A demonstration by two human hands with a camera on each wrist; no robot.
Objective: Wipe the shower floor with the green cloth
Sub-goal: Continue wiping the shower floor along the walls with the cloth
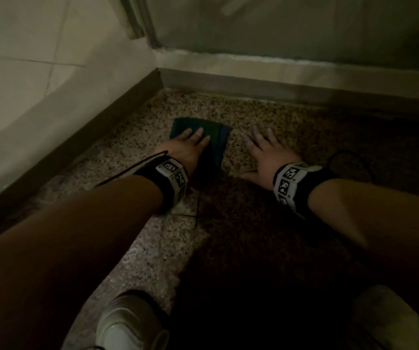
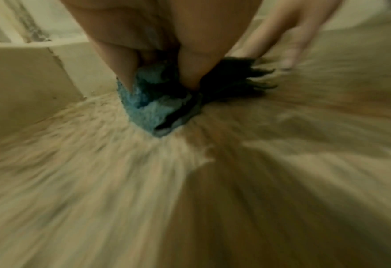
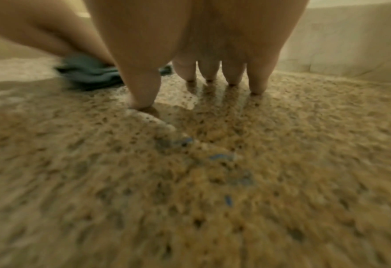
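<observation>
Hands: left (image 1: pixel 187 149) presses green cloth (image 1: pixel 209 137); right (image 1: pixel 269 154) flat on floor (image 1: pixel 153 236).

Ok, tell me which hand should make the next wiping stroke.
Left. The left hand already presses flat on the green cloth, while the right hand rests spread on the bare shower floor beside it.

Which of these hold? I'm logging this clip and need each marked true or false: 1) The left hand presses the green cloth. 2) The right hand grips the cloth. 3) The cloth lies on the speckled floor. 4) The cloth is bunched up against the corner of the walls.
1) True: the left hand lies flat on the green cloth.
2) False: the right hand rests spread on the bare floor, beside the cloth.
3) True.
4) False: it lies out on the floor, apart from the walls.
</observation>
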